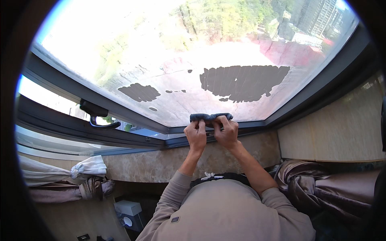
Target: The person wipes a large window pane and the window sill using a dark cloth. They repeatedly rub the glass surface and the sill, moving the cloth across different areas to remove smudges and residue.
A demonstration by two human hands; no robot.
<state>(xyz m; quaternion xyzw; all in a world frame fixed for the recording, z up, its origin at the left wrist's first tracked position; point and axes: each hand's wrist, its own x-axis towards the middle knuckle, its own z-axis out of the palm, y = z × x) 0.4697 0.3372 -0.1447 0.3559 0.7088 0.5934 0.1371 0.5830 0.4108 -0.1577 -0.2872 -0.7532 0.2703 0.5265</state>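
Observation:
My left hand pinches one end of a folded dark blue-grey cloth. Gripping the other end is my right hand, close beside the left. The cloth is at the bottom of a large window pane, just above the dark window frame. From this angle I cannot tell how firmly it presses on the glass. Ragged dark grey patches show over the pane; what they are is unclear. The sash is swung away from the fixed frame on the left, leaving a gap.
A black window handle juts out at left. Below lies a marble sill. Knotted white and brown curtains hang left; another knotted brown curtain is right. A grey-white box stands low at left.

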